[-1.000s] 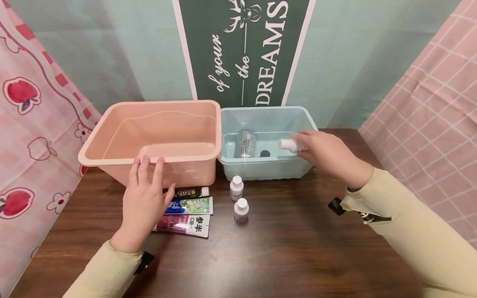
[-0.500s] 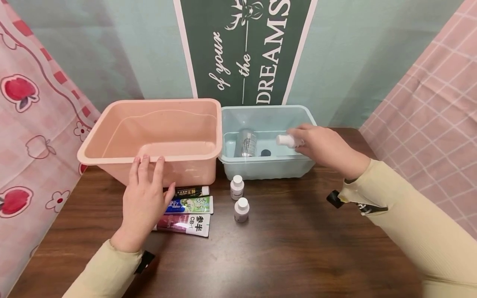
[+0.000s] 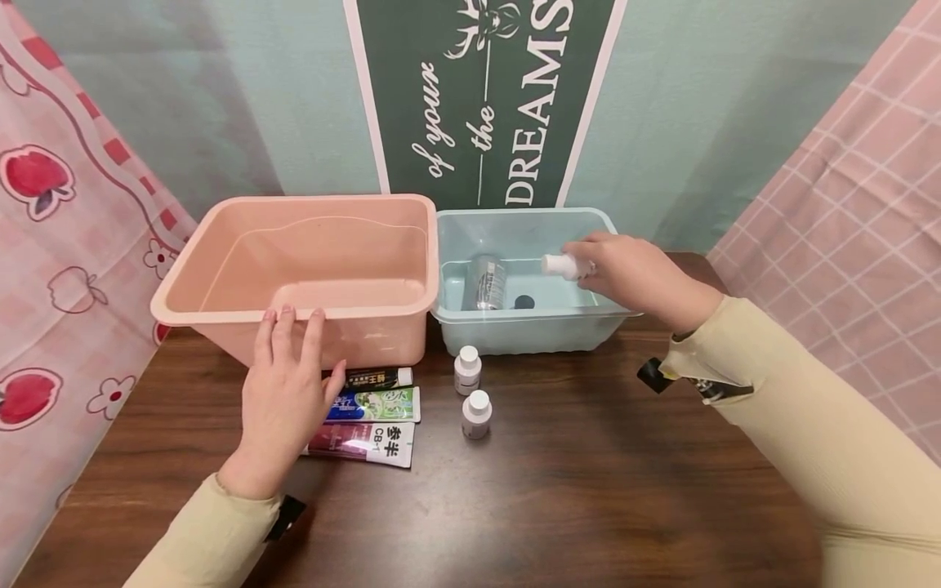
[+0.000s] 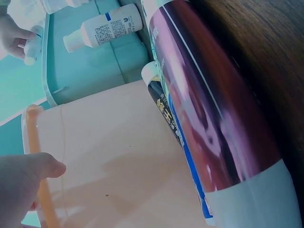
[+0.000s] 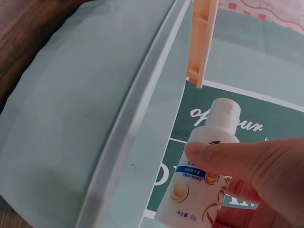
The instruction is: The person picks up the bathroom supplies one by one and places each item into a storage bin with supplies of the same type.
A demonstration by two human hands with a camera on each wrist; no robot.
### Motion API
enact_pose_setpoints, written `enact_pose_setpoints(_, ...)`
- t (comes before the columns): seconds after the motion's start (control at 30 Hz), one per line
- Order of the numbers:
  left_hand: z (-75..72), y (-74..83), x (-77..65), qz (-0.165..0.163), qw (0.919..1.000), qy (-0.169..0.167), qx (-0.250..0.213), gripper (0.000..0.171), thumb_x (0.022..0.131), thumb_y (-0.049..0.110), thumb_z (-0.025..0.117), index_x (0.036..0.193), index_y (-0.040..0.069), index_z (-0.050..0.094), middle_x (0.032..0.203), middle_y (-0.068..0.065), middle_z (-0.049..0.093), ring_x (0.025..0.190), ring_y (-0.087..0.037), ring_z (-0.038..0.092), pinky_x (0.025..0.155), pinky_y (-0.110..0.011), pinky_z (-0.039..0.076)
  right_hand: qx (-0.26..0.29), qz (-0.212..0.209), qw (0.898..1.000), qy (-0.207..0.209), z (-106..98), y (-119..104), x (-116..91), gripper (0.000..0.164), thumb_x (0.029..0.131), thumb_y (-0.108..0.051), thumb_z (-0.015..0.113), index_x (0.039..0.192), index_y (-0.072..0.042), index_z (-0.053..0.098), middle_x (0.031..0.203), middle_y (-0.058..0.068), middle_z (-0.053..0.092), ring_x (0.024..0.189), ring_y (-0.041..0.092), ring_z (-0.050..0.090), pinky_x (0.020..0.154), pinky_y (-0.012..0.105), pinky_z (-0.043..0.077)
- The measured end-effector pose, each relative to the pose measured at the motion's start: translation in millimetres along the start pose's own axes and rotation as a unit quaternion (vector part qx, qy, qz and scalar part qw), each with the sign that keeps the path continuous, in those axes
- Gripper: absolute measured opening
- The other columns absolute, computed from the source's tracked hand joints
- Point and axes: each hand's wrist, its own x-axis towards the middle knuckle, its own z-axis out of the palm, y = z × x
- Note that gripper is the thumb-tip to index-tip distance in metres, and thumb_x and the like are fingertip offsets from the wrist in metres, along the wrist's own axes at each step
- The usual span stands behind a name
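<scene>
My right hand (image 3: 635, 273) grips a small white bottle (image 3: 569, 266) above the light-blue bin (image 3: 529, 327). The right wrist view shows the thumb across that bottle (image 5: 192, 190), which has a flip cap, a blue band and gold swirls. Inside the blue bin, a silver can (image 3: 487, 283) lies on its side near a dark round spot. My left hand (image 3: 283, 408) rests with straight fingers on the front rim of the peach bin (image 3: 367, 335). Nearest to it lie three toothpaste tubes: black (image 3: 371, 379), blue-green (image 3: 378, 405) and dark red (image 3: 360, 442).
Two small white bottles stand on the wooden table (image 3: 588, 474), one (image 3: 467, 370) close before the blue bin and another (image 3: 476, 415) nearer me. The bins stand side by side against a green curtain (image 3: 662, 122). Patterned pink cloths (image 3: 831, 180) hang at both sides.
My right hand has moved slightly back and left over the blue bin, with the small white bottle still in its grip. My left hand has stayed in place.
</scene>
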Motion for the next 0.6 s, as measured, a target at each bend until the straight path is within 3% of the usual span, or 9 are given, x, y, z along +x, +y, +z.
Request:
enact_pose_setpoints(0.3,0.5,0.6,-1.1,0.000,1.0000,-0.001,-0.001,0.070,0.073,0.024,0.071,0.132,-0.003,0.044,0.128,-0.036,0.038,0.121,-0.053,0.034,0.095,-0.057,0.037,-0.002,0.020,0.999,-0.037,0,6,9,0.046,0.077,-0.005,0.072,0.121,-0.004,0.059,0.107,0.018,0.060,0.087,0.035,0.060,0.070,0.049,0.048)
enact_pose_setpoints(0.6,-0.3,0.0,-1.0,-0.002,1.0000,-0.006,0.000,0.069,0.075,0.025,0.069,0.132,-0.003,0.043,0.129,-0.036,0.037,0.121,-0.054,0.033,0.096,-0.057,0.036,-0.001,0.013,0.999,-0.040,-2,9,18,0.044,0.076,-0.004,0.073,0.119,-0.004,0.061,0.104,0.018,0.061,0.088,0.034,0.059,0.072,0.049,0.048)
